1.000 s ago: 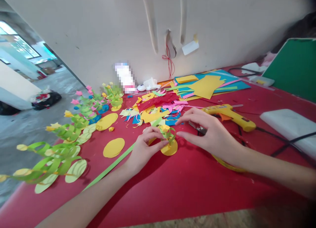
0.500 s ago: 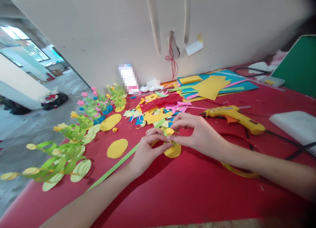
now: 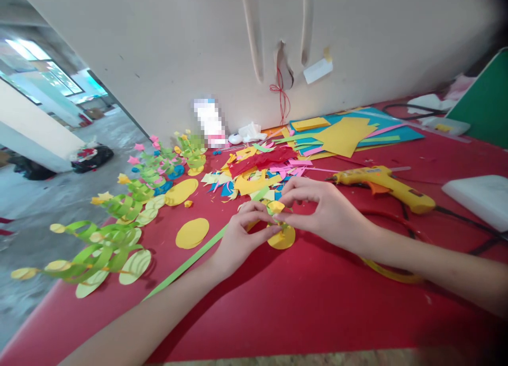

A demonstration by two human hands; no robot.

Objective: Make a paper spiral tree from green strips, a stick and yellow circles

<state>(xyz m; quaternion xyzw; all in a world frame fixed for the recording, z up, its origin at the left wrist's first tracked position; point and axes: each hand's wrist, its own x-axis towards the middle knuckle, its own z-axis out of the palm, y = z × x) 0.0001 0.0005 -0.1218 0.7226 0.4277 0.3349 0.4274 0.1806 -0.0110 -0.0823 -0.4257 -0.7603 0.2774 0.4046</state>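
A small paper craft stands between my hands, with a yellow paper piece at its top and a round yellow paper base on the red table. With thumb and fingers closed, my left hand grips the craft from the left. My right hand pinches it from the right, at the yellow top piece. Fingers hide most of the middle of the craft. A long green paper strip runs under my left wrist. Yellow paper discs lie left of my left hand.
Finished curly green paper crafts line the table's left side. Paper scraps are heaped beyond my hands. A yellow glue gun with a black cord lies to the right, near a white block. Behind stand a phone and a pale panel.
The whole view has shifted slightly, so everything sits a little to the right. Both hands keep nearly the same grip on the paper craft.
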